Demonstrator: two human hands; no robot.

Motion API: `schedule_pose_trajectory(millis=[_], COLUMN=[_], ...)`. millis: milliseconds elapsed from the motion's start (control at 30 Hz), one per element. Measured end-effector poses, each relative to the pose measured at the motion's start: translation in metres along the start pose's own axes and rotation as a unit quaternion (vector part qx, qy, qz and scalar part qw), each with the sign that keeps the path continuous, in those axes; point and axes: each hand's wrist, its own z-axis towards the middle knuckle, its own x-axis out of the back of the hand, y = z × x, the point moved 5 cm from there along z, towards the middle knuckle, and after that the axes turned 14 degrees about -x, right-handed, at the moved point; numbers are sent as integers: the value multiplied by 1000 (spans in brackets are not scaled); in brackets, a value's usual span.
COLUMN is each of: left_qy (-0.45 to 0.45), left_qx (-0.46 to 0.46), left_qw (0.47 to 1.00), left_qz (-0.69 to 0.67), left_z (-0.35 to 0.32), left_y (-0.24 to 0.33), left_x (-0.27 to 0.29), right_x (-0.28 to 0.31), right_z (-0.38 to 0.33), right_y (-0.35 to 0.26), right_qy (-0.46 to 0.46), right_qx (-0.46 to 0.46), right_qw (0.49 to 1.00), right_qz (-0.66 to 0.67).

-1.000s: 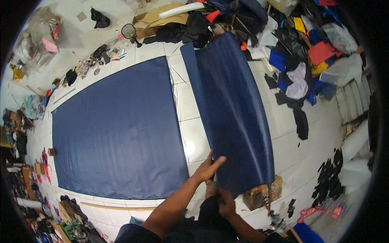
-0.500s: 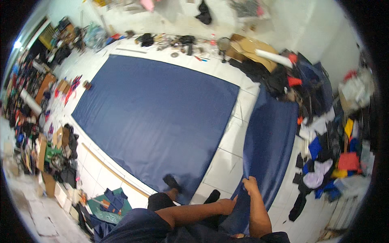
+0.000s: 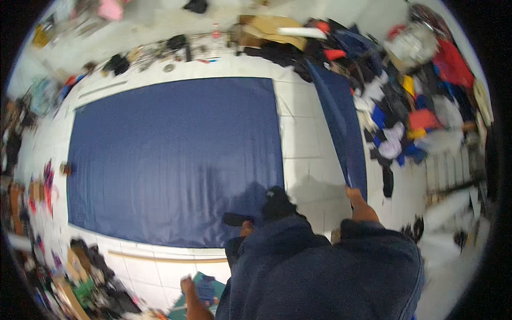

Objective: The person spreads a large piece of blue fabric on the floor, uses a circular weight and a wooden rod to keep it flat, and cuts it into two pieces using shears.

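Observation:
A narrow strip of dark blue sheet material (image 3: 341,114) runs from the pile at the back right down toward me. My right hand (image 3: 358,198) is closed on its near end, at the right of my body. Away from the cloth, my left hand (image 3: 188,287) hangs low at the left with its fingers curled, and I see nothing in it. A large blue sheet (image 3: 176,154) lies spread flat on the white tiles, and my foot in a black slipper (image 3: 238,219) rests on its near right part.
Left of my legs, a long wooden strip (image 3: 168,260) lies along the sheet's near edge, with a green mat (image 3: 178,308) beyond it. Fabric scraps (image 3: 421,118) are heaped at the right. Cardboard (image 3: 274,31) and tools line the back wall; boxes and clutter fill the left.
My left hand has let go of the blue strip and swung to the left. My right hand still grips the strip, which now looks narrower. My view has turned to the right.

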Motion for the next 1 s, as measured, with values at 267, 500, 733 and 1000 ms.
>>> schedule_pose_trajectory(millis=[267,500,733,1000], left_qy=[-61,205,87,135], left_qx=[169,-13,70,113], left_qw=[886,898,881,888], left_qz=[-428,-388,-460,-426], left_z=[12,143,230,277], left_y=[-175,-97,-168,-346], left_x=[223,458,471,602], right_x=[-5,-93,-210,-303], right_z=[-118,-299,-357,-518], right_y=[-55,-205,-272,-481], right_qy=[-53,-117,-161,-162], right_qx=[-207,-110,24,203], right_qw=[976,984,946,894], right_qz=[-48,-82,-280,-366])
